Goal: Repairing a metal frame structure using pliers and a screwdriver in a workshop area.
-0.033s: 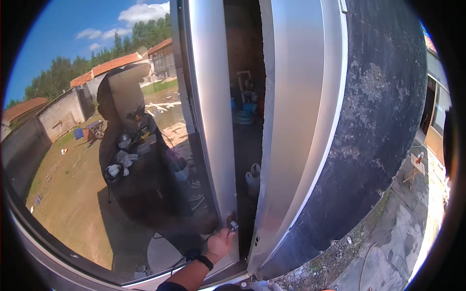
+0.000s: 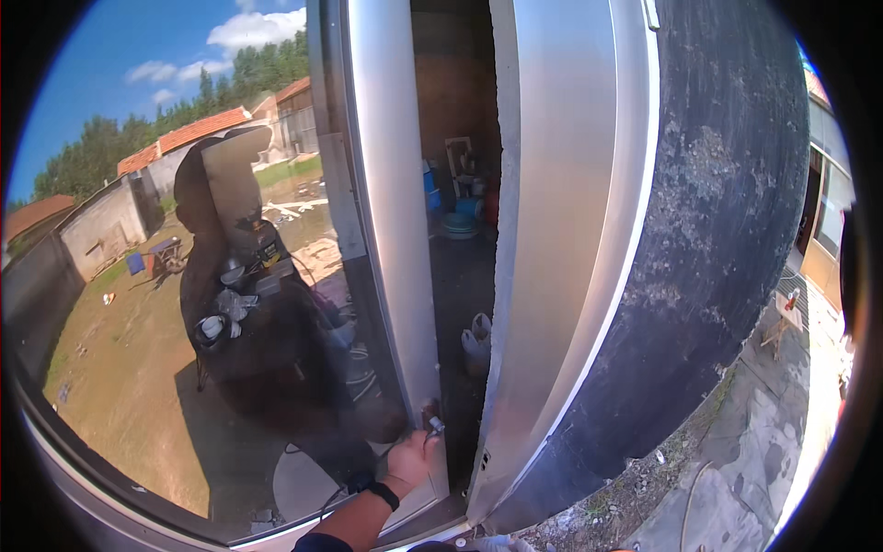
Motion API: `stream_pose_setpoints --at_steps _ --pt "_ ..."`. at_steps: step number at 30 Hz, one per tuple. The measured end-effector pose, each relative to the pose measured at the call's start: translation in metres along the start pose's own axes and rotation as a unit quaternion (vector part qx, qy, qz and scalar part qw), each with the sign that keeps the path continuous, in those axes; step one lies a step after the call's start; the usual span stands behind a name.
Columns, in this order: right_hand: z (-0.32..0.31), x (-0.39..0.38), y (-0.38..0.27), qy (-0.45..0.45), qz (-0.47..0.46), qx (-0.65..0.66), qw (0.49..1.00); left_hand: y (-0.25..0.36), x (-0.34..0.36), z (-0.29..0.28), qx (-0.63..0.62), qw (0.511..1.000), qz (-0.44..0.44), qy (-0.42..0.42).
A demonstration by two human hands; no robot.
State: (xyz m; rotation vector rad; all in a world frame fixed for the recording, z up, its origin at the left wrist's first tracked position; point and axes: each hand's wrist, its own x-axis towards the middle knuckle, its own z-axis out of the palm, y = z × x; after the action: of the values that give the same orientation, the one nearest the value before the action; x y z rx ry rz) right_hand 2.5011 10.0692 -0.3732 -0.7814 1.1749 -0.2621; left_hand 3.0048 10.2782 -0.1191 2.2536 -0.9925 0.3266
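Note:
My left hand, with a dark band at the wrist, is closed on a small metal fitting low on the aluminium edge of a glass door. The door stands partly open beside a wide metal frame. The glass mirrors a dark figure, a yard, walls and red roofs, with some objects behind it faintly showing through. My right hand is not in view.
Through the dark gap are basins and a pale bag. A dark, blotched wall stands to the right, above rubble and paving. A small wooden stand is farther right.
The door edge and my left hand on its fitting have moved slightly left, so the dark gap is a little wider.

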Motion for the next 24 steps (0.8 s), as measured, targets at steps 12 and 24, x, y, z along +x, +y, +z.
stream_pose_setpoints --at_steps 12,24 --pt "-0.082 -0.111 0.058 0.043 0.062 0.02 0.997 -0.045 -0.068 -0.056 -0.009 0.992 -0.12 -0.04" --pt "-0.05 -0.171 0.065 0.133 0.023 0.063 0.989 -0.09 -0.041 -0.071 0.02 0.979 -0.184 -0.083"
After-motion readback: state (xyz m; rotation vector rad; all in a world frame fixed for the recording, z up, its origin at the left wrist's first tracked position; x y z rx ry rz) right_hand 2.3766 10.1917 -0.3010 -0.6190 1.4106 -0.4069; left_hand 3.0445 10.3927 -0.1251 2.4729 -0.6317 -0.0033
